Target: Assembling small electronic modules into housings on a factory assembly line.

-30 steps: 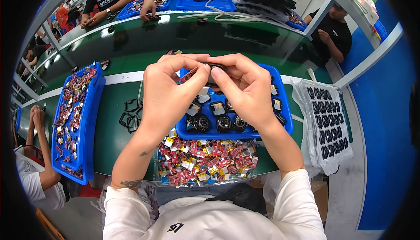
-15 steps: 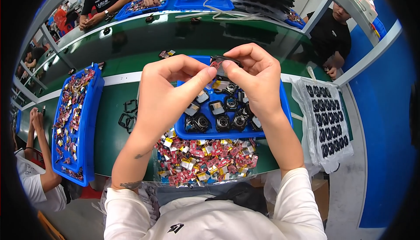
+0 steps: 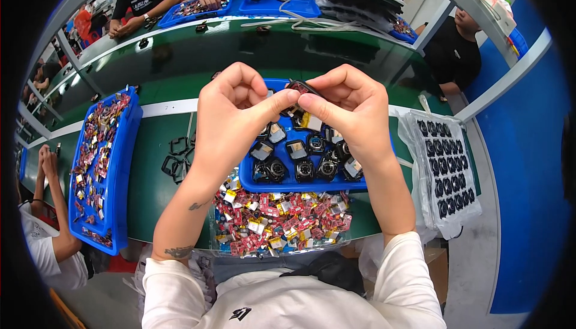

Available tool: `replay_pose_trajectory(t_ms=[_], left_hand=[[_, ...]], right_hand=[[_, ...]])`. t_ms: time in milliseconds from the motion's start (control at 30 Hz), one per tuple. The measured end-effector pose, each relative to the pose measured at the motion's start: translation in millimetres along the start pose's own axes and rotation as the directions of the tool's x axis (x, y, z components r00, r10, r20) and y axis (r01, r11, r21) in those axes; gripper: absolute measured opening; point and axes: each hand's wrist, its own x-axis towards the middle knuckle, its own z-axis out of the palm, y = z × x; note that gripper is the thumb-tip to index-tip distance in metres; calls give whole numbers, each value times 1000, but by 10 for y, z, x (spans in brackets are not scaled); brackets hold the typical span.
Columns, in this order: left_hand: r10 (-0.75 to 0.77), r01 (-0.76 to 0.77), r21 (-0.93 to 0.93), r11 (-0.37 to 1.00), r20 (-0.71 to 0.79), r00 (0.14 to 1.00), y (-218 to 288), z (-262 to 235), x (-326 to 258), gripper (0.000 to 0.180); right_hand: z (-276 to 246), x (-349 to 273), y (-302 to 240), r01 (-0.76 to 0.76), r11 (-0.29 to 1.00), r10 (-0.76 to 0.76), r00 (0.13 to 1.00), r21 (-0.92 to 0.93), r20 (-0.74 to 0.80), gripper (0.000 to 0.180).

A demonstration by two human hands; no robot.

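Above the blue tray [image 3: 300, 188] I hold a small black watch case [image 3: 311, 90] with a red circuit board [image 3: 300, 87] inside its rim. My right hand [image 3: 355, 110] is closed on the case's right side, thumb in front and index finger behind. My left hand [image 3: 231, 116] is curled, its thumb tip pressing on the left edge of the case and board; its index finger bends back, apart from the case. Beneath my hands, the tray holds several black watch bodies [image 3: 305, 170], some showing round backs and others pale square faces.
A clear bin [image 3: 282, 224] of loose red boards stands close to me. At left are black frames [image 3: 179, 145] and a long blue tray [image 3: 129, 149] of boards. A white tray [image 3: 420, 197] of black cases lies right. Co-workers sit across the dark green belt [image 3: 240, 47].
My left fingers have opened away from the case, leaving the thumb on it. The red board now shows more fully within the case. Pieces on the belt have shifted left.
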Motion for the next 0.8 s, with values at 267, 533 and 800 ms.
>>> replay_pose_trajectory(t_ms=[267,533,800], left_hand=[[140,-144,-77,986,-61,988,212,-319,13,13],[151,-156,-73,985,-64,986,326,-426,-4,13],[309,-314,-8,949,-157,938,250,-455,39,10]], right_hand=[[-441,440,334,-96,977,63,983,-188,-174,17],[-1631,1072,1854,-531,718,369,839,-450,-400,16],[-1222,1019,1654,-506,280,287,855,-816,-432,22]])
